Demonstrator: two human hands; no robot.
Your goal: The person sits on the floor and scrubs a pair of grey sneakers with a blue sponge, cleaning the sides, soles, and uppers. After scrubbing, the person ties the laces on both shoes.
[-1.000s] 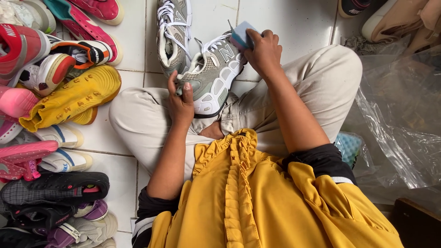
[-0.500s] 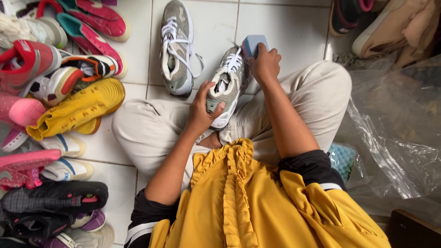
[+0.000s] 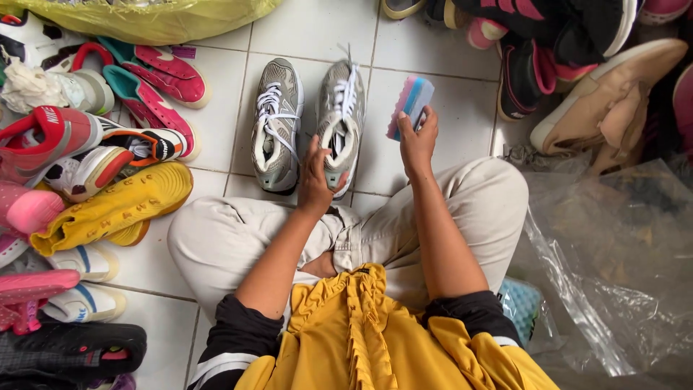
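grey sneaker [image 3: 340, 123], pink-and-blue sponge [image 3: 410, 107]

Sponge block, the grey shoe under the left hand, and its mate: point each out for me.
sponge block [image 3: 410, 101], head view, blue upper face.
grey shoe [image 3: 343, 108], head view, laces.
mate [image 3: 276, 123], head view, laces.

Grey sneaker [image 3: 341, 123], earlier tilted up over lap, now flat on tile, toe at 12 o'clock, just beside its mate [image 3: 278, 123]. Left hand [image 3: 315, 177] moved to heel end. Right hand [image 3: 417, 141] with sponge block [image 3: 410, 107] lifted off shoe, now at 3 o'clock of it.
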